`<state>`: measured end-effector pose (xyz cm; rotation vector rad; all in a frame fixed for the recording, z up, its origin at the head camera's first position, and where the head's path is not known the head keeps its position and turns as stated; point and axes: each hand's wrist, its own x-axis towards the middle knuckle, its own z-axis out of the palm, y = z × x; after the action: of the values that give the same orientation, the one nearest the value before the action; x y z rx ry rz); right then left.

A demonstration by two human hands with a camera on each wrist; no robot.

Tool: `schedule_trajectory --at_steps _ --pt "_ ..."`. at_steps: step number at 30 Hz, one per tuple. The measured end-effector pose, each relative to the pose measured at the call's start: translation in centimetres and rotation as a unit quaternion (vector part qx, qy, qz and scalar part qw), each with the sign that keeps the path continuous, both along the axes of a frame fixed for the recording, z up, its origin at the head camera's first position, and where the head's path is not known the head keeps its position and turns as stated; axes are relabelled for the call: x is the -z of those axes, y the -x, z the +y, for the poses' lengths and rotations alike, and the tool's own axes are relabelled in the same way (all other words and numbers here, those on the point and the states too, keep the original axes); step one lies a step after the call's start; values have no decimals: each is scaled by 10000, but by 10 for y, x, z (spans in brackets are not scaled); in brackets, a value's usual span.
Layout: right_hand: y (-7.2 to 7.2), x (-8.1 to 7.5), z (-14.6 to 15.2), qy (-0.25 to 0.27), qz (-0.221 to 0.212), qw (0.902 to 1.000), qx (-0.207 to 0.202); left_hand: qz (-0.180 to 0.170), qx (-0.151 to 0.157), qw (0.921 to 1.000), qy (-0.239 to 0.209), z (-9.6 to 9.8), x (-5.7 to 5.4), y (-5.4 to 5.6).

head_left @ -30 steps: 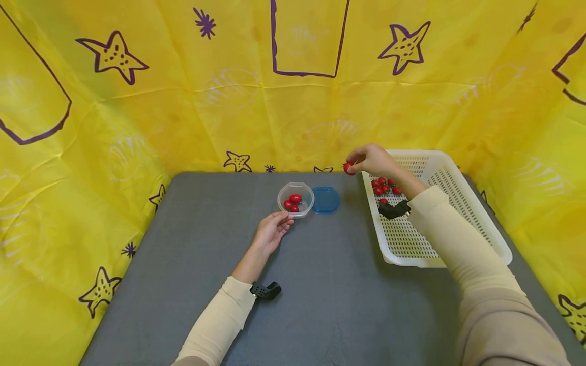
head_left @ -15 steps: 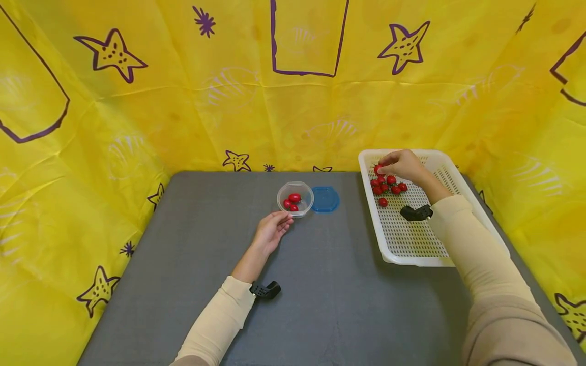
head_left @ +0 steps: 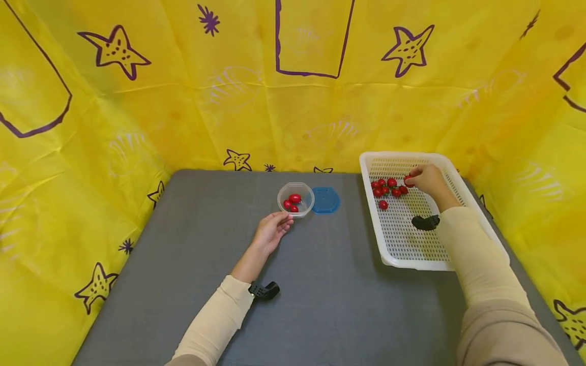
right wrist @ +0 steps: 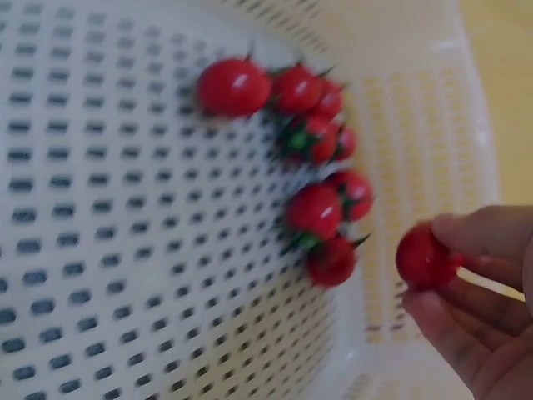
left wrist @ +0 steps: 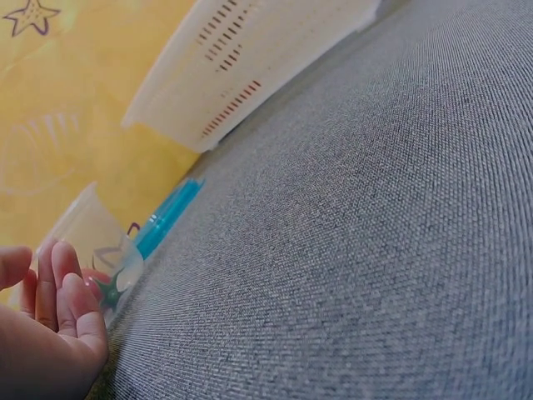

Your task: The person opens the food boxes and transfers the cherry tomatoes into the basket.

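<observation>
At the middle of the table is a clear plastic container (head_left: 305, 204) with several cherry tomatoes (head_left: 295, 198) inside. My left hand (head_left: 270, 231) holds its near rim between thumb and fingertips; in the left wrist view the fingers (left wrist: 71, 287) curve in front of the container wall. Over the white basket (head_left: 400, 265), my right hand (head_left: 430, 180) pinches one cherry tomato (right wrist: 425, 256) between thumb and fingertips. More cherry tomatoes (right wrist: 315, 210) with green stems lie clustered on the basket floor, and one (head_left: 383, 205) sits a little apart from them.
A blue lid (head_left: 326, 200) lies flat directly right of the container. Grey cloth covers the table (head_left: 183, 244), and the slotted basket occupies its right side. Behind and at both sides hangs a yellow patterned curtain (head_left: 174, 117).
From beside the basket's left edge, my right hand has moved right and into the basket, still pinching a cherry tomato. My left hand and the container have stayed in place.
</observation>
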<state>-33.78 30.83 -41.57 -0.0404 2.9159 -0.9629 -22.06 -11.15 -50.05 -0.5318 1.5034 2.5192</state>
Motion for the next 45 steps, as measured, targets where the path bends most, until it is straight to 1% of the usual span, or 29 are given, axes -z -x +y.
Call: schedule_trajectory --at_steps 4,8,12,15,18,22,27,30,34,40,45 --pt "-1 13 8 -319 164 9992 164 -32 0 10000 17 0 0 0" --pt "0 23 16 -540 48 9981 289 -34 16 10000 15 -1 1 0" --pt "-1 31 22 -769 -117 9966 270 -12 27 10000 30 -1 1 1" --pt "0 35 25 -929 -81 9955 194 -23 26 10000 32 0 1 1" --pt "0 36 26 -998 -105 9948 162 -22 25 10000 19 0 0 2" --pt "-1 32 24 -955 -283 9949 154 11 49 10000 4 0 0 2" --pt "4 30 24 -901 -458 9947 161 -20 61 10000 8 -1 1 2" --pt "8 30 27 -826 -370 9957 176 -24 57 10000 36 -1 1 1" --pt "7 24 26 -802 -226 9963 192 -35 38 10000 34 0 1 2" --pt "7 10 18 -966 132 9952 13 -56 11 10000 28 1 1 2" --pt "6 -9 -2 -913 291 9954 -73 -51 25 10000 51 0 1 2"
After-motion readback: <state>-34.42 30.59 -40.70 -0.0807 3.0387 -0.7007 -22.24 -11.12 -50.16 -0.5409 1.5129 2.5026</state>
